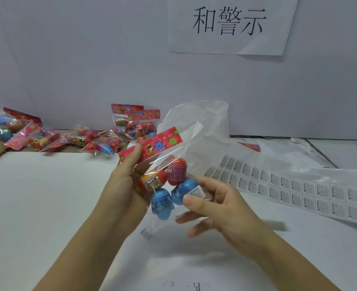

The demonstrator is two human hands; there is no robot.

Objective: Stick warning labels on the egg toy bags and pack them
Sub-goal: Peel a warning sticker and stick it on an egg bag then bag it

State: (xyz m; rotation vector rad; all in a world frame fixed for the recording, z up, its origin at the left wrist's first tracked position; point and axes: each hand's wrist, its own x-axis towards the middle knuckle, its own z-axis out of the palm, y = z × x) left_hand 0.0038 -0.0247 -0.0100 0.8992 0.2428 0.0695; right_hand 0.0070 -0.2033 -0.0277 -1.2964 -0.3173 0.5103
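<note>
Left hand (127, 181): thumb on red flowered header, fingers behind, gripping egg toy bag (152, 146) raised above table (37, 196). Right hand (221, 206): thumb pressing warning label (196, 193) onto bag front over blue egg, fingers curled behind, pinching bag. Behind bag: large clear plastic bag (205, 127). Right: label sheet (299, 185) flat on table. Left rear: unlabelled-side egg bags (135, 127) in loose pile.
</note>
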